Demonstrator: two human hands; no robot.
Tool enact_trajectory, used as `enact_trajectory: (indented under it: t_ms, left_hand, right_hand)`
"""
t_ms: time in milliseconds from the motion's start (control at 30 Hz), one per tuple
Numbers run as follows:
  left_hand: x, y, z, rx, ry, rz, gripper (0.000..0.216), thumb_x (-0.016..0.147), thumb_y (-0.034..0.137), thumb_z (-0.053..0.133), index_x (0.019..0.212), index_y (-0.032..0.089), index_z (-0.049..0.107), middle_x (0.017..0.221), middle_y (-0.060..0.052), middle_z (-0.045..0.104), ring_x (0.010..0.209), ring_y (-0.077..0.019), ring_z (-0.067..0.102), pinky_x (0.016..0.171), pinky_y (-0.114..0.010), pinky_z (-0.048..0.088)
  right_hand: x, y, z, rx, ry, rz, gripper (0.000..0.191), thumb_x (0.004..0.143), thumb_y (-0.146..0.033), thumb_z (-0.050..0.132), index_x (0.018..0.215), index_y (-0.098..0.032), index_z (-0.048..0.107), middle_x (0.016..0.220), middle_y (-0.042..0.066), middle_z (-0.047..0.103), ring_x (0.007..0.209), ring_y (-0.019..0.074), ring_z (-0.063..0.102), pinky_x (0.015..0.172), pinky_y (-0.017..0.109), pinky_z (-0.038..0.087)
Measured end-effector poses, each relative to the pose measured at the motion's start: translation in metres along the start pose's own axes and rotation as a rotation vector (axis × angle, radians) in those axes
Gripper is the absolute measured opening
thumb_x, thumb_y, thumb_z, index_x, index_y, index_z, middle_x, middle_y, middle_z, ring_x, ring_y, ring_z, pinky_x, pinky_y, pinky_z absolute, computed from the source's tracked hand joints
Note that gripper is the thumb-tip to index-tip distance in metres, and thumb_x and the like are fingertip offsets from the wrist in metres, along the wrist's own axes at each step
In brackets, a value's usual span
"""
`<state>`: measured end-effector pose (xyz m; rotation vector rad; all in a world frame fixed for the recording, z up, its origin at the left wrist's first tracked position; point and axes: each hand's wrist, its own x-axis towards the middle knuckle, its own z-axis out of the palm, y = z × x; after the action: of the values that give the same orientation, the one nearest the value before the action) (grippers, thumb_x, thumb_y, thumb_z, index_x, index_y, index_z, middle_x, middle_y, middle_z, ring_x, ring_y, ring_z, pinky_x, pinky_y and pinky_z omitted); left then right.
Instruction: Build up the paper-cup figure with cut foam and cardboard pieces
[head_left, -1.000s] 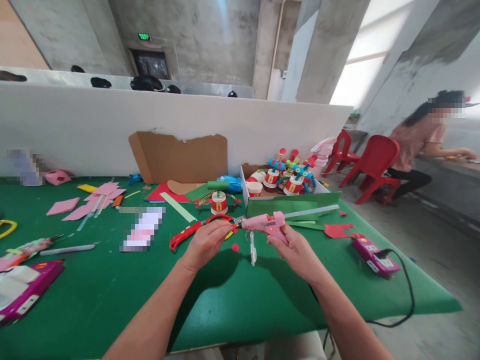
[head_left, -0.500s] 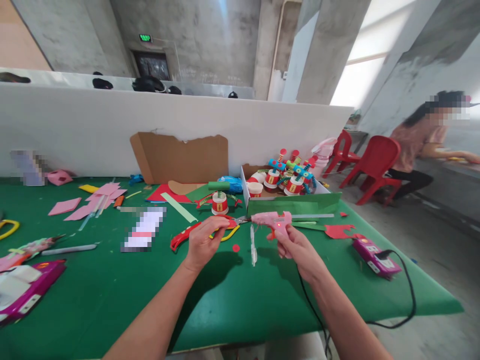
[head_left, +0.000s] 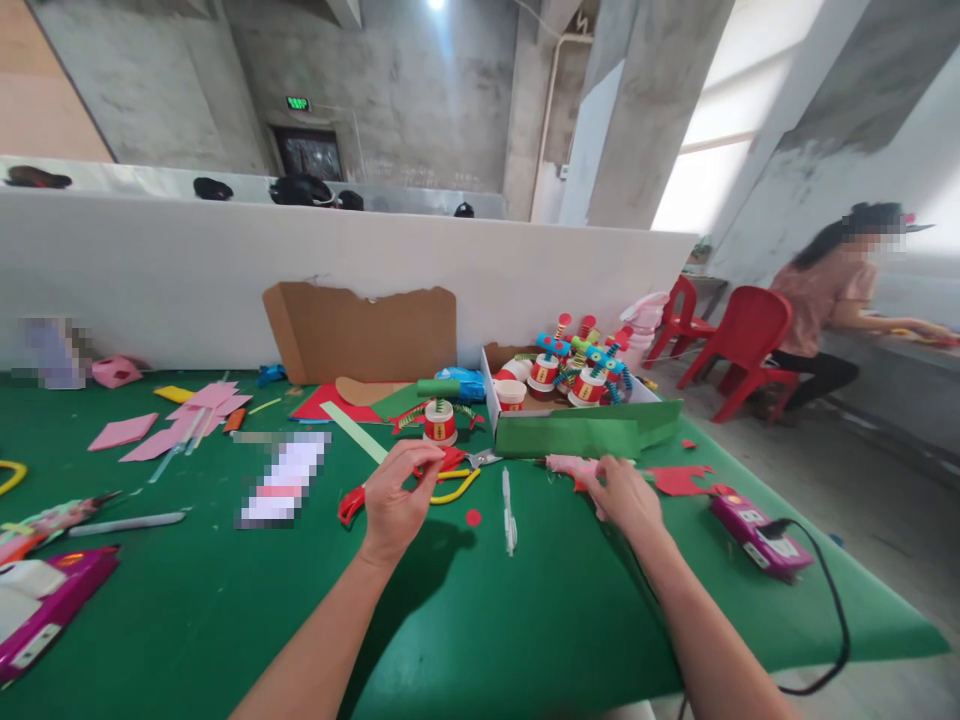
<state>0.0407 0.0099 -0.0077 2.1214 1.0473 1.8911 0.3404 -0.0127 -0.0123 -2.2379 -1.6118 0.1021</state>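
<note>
My right hand (head_left: 630, 497) is down at the table with its fingers round the grip of a pink glue gun (head_left: 568, 466), which lies on its side. Thumb and fingertips of my left hand (head_left: 401, 497) are pinched together above the table; whatever they hold is too small to make out. Below and behind that hand lie red-and-yellow-handled scissors (head_left: 455, 486), partly covered by it. Between the hands are a small red paper disc (head_left: 473, 517) and a clear white pen (head_left: 508, 512). A red paper-cup figure (head_left: 439, 424) with springy striped arms stands just behind the scissors.
A box (head_left: 570, 436) with several finished cup figures stands at the back. A purple power strip (head_left: 757, 535) with a black cord sits at right; another strip (head_left: 60, 610) is at left. Pink paper pieces (head_left: 184, 420) lie left. A person (head_left: 825, 290) sits far right.
My right hand has lowered the glue gun from mid-air near my left hand onto the table, moving right. My left hand stays pinched and has shifted little. The view has tilted slightly up.
</note>
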Motion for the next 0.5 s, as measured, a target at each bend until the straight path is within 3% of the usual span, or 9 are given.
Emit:
enact_trajectory:
  t_ms: [100, 233, 300, 367, 500]
  left_hand:
    - [-0.002, 0.000, 0.001, -0.012, 0.023, -0.051, 0.007, 0.084, 0.018, 0.059, 0.081, 0.018, 0.065, 0.081, -0.003, 0.066, 0.076, -0.0127, 0.063, 0.068, -0.024, 0.053]
    - [-0.003, -0.004, 0.003, -0.057, 0.064, -0.172, 0.008, 0.082, 0.024, 0.061, 0.080, 0.019, 0.066, 0.079, -0.002, 0.067, 0.070, -0.0118, 0.062, 0.062, -0.022, 0.052]
    - [0.005, -0.008, 0.003, -0.102, 0.086, -0.297, 0.011, 0.080, 0.028, 0.062, 0.078, 0.018, 0.065, 0.072, -0.001, 0.066, 0.061, -0.0108, 0.060, 0.055, -0.020, 0.050]
    - [0.022, -0.013, 0.003, -0.125, 0.074, -0.428, 0.015, 0.077, 0.032, 0.064, 0.077, 0.017, 0.065, 0.063, 0.001, 0.064, 0.055, -0.0102, 0.058, 0.051, -0.020, 0.048]
    - [0.072, -0.025, 0.004, -0.140, 0.016, -0.554, 0.022, 0.070, 0.036, 0.067, 0.077, 0.015, 0.068, 0.064, 0.000, 0.065, 0.057, -0.0106, 0.056, 0.052, -0.020, 0.044]
  right_hand:
    - [0.008, -0.036, -0.001, 0.255, 0.164, -0.073, 0.027, 0.080, -0.044, 0.053, 0.078, -0.018, 0.059, 0.083, 0.009, 0.063, 0.079, 0.0223, 0.058, 0.065, 0.030, 0.041]
    - [0.027, -0.109, 0.019, 0.886, -0.046, -0.188, 0.026, 0.078, -0.043, 0.054, 0.077, -0.019, 0.061, 0.061, 0.000, 0.057, 0.056, 0.0143, 0.052, 0.054, 0.026, 0.042]
    - [0.037, -0.141, 0.033, 1.153, -0.124, -0.108, 0.022, 0.074, -0.040, 0.059, 0.076, -0.018, 0.061, 0.059, -0.002, 0.056, 0.052, 0.0114, 0.049, 0.050, 0.024, 0.041]
    - [0.048, -0.163, 0.046, 1.365, -0.118, 0.041, 0.019, 0.069, -0.034, 0.064, 0.074, -0.017, 0.059, 0.060, -0.002, 0.056, 0.049, 0.0084, 0.047, 0.046, 0.021, 0.040]
    - [0.068, -0.178, 0.057, 1.532, -0.216, 0.158, 0.019, 0.065, -0.031, 0.068, 0.071, -0.016, 0.059, 0.059, -0.004, 0.054, 0.043, 0.0043, 0.043, 0.039, 0.016, 0.033]
